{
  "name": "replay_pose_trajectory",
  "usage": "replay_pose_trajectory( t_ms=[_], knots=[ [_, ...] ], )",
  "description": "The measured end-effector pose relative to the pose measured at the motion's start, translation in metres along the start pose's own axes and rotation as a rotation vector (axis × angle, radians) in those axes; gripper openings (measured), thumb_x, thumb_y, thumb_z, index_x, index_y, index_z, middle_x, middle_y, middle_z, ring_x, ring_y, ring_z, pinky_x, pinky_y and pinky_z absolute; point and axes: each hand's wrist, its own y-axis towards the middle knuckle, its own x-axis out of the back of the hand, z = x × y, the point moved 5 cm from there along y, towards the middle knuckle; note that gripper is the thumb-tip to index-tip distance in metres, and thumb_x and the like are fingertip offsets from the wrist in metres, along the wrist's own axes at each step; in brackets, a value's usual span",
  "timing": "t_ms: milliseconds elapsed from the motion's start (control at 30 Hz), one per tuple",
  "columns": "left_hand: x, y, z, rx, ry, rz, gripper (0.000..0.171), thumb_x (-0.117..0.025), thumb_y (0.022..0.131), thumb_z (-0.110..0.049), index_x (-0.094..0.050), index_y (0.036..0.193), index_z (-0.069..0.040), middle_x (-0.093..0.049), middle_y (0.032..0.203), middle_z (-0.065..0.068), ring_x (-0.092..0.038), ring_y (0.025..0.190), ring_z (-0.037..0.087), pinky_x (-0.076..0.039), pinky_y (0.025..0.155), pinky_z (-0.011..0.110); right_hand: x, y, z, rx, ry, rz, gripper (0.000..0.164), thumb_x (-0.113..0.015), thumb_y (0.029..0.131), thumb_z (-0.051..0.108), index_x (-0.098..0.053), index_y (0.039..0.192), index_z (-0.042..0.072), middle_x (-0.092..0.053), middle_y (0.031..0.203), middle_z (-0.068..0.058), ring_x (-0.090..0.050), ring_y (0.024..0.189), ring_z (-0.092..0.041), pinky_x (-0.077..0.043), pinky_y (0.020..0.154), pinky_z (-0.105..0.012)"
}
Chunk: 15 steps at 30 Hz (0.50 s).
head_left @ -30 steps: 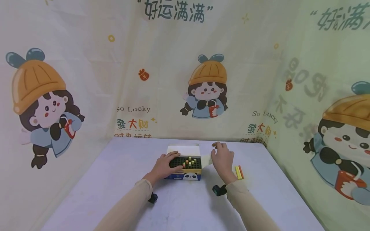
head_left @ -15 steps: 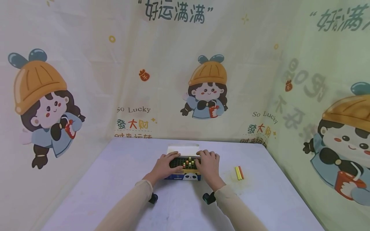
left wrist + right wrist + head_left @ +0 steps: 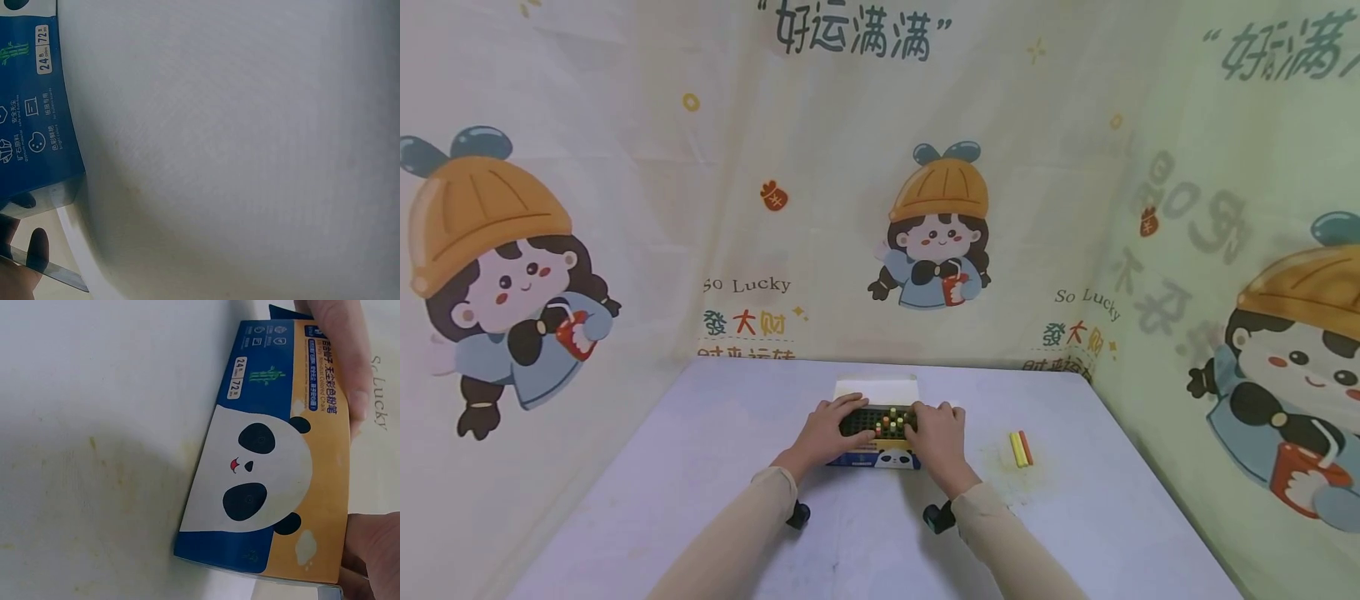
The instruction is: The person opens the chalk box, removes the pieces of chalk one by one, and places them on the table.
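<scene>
A blue-and-yellow box of coloured chalk [image 3: 857, 458] with a panda on its front stands on the table, its white lid [image 3: 880, 390] raised at the back. In its dark holed tray [image 3: 857, 423] several short chalk sticks [image 3: 892, 423] stand upright at the right. My left hand [image 3: 827, 427] grips the left end, thumb over the front top edge and fingers toward the back. Curled at the right end, my right hand [image 3: 938, 433] holds the box there and hides that corner. The right wrist view shows the panda front [image 3: 262, 469] between both hands.
A few loose chalk sticks, yellow and orange-red, [image 3: 1018, 449] lie on the white table [image 3: 1090, 500] right of the box, amid faint yellow chalk dust. A printed cloth backdrop [image 3: 835, 250] rises behind the table and along both sides.
My right hand has come left from beside the pale side flap to the box's right end, and the flap no longer shows there. My left hand and the box have stayed in place.
</scene>
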Motion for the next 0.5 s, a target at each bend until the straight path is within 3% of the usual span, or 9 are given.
replay_pose_trajectory(
  t_ms=[200,500],
  knots=[
    [0.001,0.001,-0.002,-0.002,-0.011,-0.001,0.077,-0.067,0.089,-0.071,-0.054,0.153,-0.03,-0.044,0.162,-0.005,-0.049,0.13,0.034,-0.042,0.106,0.062,0.0,0.004,-0.001,-0.009,0.032,0.019,0.016,-0.077,0.093,0.025,-0.075,0.103,0.013,-0.071,0.073,0.001,-0.059,0.077,-0.024,-0.041,0.097,-0.056],
    [0.002,0.0,-0.004,0.004,-0.006,0.007,0.077,-0.067,0.089,-0.07,-0.053,0.153,-0.03,-0.044,0.162,-0.006,-0.049,0.128,0.034,-0.042,0.105,0.062,-0.001,0.012,0.001,-0.047,0.024,0.077,0.015,-0.074,0.097,0.028,-0.075,0.101,0.013,-0.074,0.08,0.0,-0.063,0.079,-0.023,-0.04,0.095,-0.053]
  ],
)
